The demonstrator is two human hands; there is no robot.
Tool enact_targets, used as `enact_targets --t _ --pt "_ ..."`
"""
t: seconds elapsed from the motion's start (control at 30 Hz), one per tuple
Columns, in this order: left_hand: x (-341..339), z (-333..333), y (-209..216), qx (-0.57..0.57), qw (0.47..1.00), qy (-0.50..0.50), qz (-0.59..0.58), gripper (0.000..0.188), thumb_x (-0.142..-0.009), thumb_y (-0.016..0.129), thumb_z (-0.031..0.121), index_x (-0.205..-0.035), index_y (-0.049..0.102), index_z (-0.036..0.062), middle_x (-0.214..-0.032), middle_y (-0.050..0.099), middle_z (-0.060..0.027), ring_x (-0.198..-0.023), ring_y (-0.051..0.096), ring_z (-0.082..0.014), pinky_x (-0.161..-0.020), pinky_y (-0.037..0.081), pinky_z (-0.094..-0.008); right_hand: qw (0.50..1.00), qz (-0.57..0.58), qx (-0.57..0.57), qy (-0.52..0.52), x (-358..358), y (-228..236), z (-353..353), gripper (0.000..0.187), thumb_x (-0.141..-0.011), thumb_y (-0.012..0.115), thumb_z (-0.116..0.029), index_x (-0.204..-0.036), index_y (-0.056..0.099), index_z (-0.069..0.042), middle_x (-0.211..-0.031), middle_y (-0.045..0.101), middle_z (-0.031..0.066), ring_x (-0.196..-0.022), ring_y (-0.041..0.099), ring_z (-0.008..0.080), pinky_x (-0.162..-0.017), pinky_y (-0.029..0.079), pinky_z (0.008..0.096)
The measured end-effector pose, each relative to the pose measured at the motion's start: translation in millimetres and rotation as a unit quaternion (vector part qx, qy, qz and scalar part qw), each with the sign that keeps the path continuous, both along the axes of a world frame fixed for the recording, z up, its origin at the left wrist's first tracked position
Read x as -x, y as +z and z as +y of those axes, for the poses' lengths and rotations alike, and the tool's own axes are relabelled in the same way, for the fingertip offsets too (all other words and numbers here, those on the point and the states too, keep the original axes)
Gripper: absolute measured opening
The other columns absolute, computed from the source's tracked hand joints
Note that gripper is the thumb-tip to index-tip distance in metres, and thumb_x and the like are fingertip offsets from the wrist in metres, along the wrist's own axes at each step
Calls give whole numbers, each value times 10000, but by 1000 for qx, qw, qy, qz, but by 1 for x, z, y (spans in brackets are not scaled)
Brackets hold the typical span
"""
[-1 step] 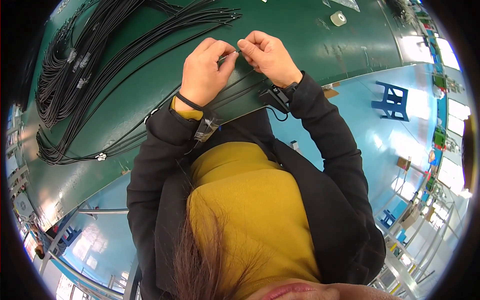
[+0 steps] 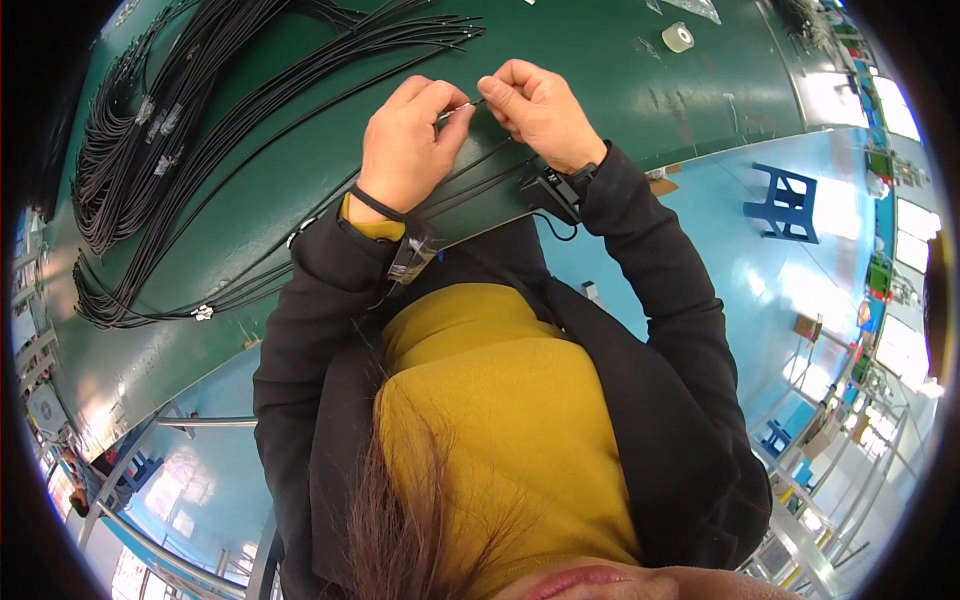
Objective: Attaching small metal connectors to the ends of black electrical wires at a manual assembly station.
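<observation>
My left hand is closed in a pinch on a thin cable end. A pale, shiny strip of it shows along the fingers, and a short dark piece sticks out toward the right. Thumb and forefinger of my right hand pinch that dark tip, with a small gap between the two hands. Both are raised over the green table. Several loose black cables run below the hands and past my left wrist. The fingers cover most of what they hold.
A big bundle of black cables, tied with clear tape, lies at the left. More cable ends fan out beyond my left hand. A tape roll sits at the far right. Past the table edge, a blue stool stands on the blue floor.
My right hand has shifted very slightly, and a little more of the dark tip shows between the hands. My left hand is nearly still.
</observation>
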State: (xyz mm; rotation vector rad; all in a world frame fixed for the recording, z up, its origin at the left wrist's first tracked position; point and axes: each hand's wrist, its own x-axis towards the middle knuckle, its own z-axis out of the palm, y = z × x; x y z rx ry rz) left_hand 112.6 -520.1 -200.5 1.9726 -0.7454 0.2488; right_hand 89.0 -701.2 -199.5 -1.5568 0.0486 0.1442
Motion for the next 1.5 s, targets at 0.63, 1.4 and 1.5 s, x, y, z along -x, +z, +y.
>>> enact_targets --t 0.63,1.4,1.5 --pt "59 308 20 -350 917 167 95 73 -768 676 59 -833 687 27 -805 608 -118 -756 602 -305 -665 487 -358 893 -106 425 105 5 -15 -44 200 -861 623 -177 -777 547 -13 -636 517 121 -568 482 236 -557 403 336" --pt "-43 44 -8 -381 893 35 -238 121 -744 649 126 -812 553 96 -794 525 -59 -760 574 -240 -603 495 -363 935 202 -285 -65 -7 -7 -40 242 -945 556 -115 -1131 511 34 -970 579 109 -716 492 86 -504 376 169" --pt "-24 43 -1 -381 894 35 -231 114 -744 645 109 -807 552 89 -780 528 -64 -742 573 -236 -594 489 -358 933 210 -282 -77 -7 -12 -44 224 -949 555 -129 -1109 526 26 -958 576 102 -706 488 80 -499 372 173"
